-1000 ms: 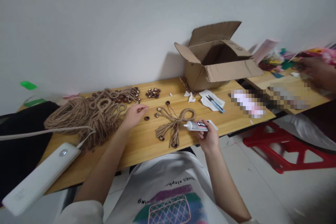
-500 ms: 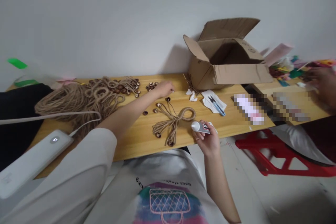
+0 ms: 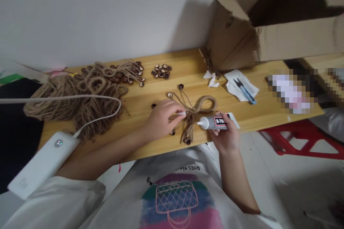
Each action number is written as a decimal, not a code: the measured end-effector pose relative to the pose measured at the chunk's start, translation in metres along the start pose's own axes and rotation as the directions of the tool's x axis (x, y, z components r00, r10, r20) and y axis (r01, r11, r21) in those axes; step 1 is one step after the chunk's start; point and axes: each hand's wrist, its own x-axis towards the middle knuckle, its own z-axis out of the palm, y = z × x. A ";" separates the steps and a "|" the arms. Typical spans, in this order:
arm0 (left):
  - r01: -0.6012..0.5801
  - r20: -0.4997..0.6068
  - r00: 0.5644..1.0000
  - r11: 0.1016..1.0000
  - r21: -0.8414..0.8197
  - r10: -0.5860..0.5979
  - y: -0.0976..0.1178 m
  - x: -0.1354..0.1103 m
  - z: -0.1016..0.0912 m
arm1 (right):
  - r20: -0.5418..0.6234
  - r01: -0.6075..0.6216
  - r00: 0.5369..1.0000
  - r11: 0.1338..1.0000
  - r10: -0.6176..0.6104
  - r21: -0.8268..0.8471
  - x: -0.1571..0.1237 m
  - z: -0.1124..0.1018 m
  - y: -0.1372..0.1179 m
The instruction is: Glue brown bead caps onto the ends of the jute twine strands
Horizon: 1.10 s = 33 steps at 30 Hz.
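Head view: at the far left, well out from the left hand (image 3: 169,118), lie a white power bank (image 3: 44,164) and, farther from the person, a heap of jute rope (image 3: 100,98). A cluster of small brown cups (image 3: 161,71) sits beyond the left hand on the desk (image 3: 185,64). That hand's thumb and fingers are pinched together on a small white piece (image 3: 181,113), over the strands of a looped rope tie (image 3: 208,104). The tie lies between the two hands, its loop beyond the right hand (image 3: 225,128), which is wrapped around a glue tube (image 3: 212,122). The tube's bare nozzle points left, just beside the tie's strands. Beyond and right of the right hand are blue-handled snips (image 3: 248,94) on white tissue (image 3: 231,85), with a cardboard box (image 3: 233,39) farther off; a red stool (image 3: 301,139) stands to its right.
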 end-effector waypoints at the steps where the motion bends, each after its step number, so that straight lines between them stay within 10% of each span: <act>1: -0.003 -0.022 1.000 1.000 -0.012 0.003 -0.003 -0.013 0.004 | 0.001 0.006 1.000 1.000 -0.006 -0.004 0.000 0.003 0.002; 8: 0.160 -0.059 0.985 0.985 -0.069 -0.164 -0.026 -0.044 0.017 | 0.015 0.095 0.995 0.993 -0.094 -0.075 0.005 0.006 0.010; 20: -0.205 -0.152 0.969 0.978 -0.048 0.196 -0.026 -0.039 0.008 | 0.091 0.274 0.961 0.934 -0.259 -0.228 0.006 -0.002 0.018; 33: -0.237 -0.155 0.961 0.971 -0.045 0.227 -0.028 -0.038 0.010 | 0.074 0.396 0.917 0.881 -0.391 -0.260 0.005 -0.003 0.027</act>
